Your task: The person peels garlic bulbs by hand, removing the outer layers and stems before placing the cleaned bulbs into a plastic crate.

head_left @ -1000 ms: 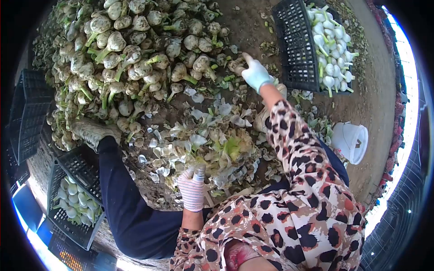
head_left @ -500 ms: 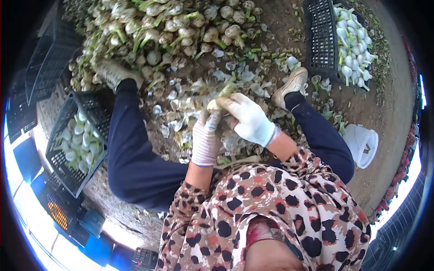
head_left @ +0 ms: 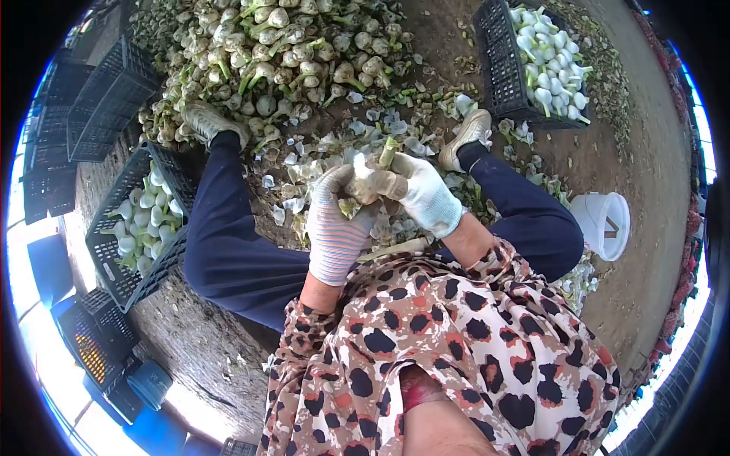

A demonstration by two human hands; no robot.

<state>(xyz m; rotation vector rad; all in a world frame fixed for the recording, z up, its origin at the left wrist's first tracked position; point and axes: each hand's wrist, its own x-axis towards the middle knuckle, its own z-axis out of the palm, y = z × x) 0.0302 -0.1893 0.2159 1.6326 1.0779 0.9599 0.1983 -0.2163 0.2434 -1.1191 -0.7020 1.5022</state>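
Note:
My left hand [head_left: 334, 228], in a striped glove, is closed round a garlic bulb [head_left: 363, 185] held above the scattered skins. From the other side my right hand [head_left: 427, 196], in a white glove with soiled fingertips, grips the same bulb. A short green stem [head_left: 388, 152] sticks up beside the right fingers. Loose peel hangs at the bulb's lower side near my left fingers. Most of the bulb's underside is hidden by the gloves.
A heap of unpeeled garlic [head_left: 281, 53] lies ahead. Black crates of white bulbs stand at the left [head_left: 114, 262] and upper right [head_left: 502, 72]. A white bucket [head_left: 601, 220] is by my right knee. Peeled skins [head_left: 295, 205] litter the ground between my feet.
The view has shifted. My hands have turned about the bulb, the green stem now points up, and more of the bulb shows between the gloves.

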